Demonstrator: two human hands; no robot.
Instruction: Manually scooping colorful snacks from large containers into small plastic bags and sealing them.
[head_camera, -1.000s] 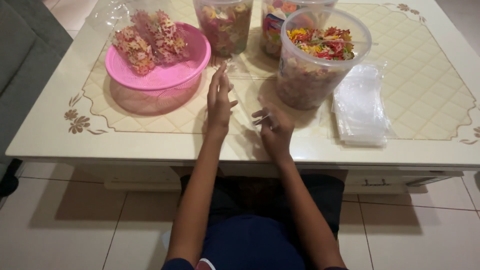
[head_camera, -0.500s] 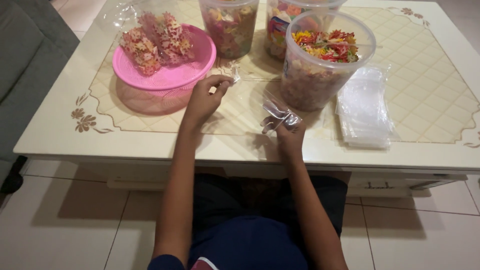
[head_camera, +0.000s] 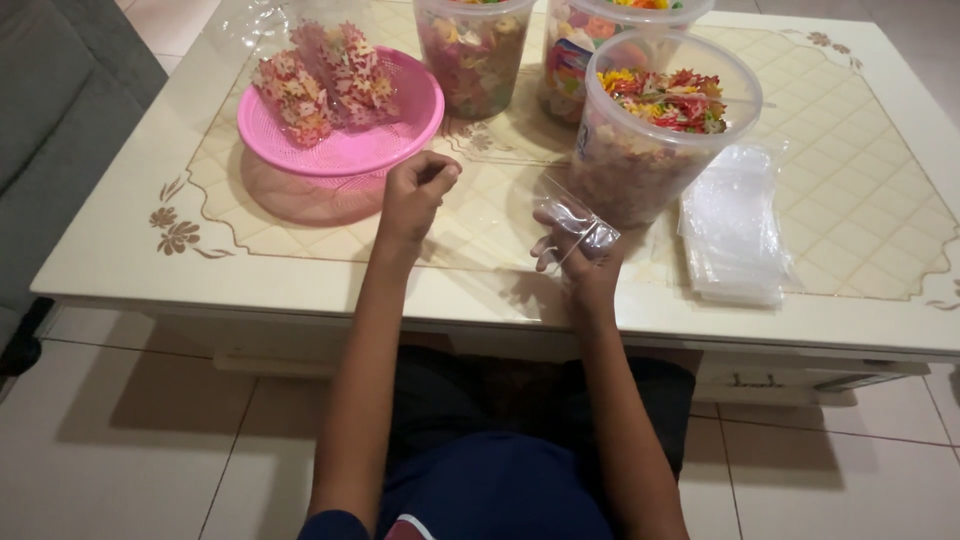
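Two hands are up over the surface (head_camera: 130, 250) now. A second ago both lay flat on it, side by side. Since then we lifted them and drew them apart.

Our right hand (head_camera: 580, 262) holds a small clear bag (head_camera: 578, 218). The fingers (head_camera: 545, 243) pinch it near the bottom, and it sticks up in the air, tilted to the left. It looks empty. A moment ago it was only half picked up, so now we have it for real.

Our left hand (head_camera: 415, 192) is curled into a loose fist just beside the pink bowl (head_camera: 400, 145). The fingers are closed, but we cannot tell if something small is inside them.

Some filled bags of colourful snacks (head_camera: 320, 80) lie in the pink bowl. A big clear tub (head_camera: 660, 130) full of the same bright snacks stands just behind the small bag. Two more tubs (head_camera: 475, 50) stand farther back. A stack of flat empty bags (head_camera: 735, 225) lies to the right of the big tub.

We think the bag in our right hand is ready to be opened.
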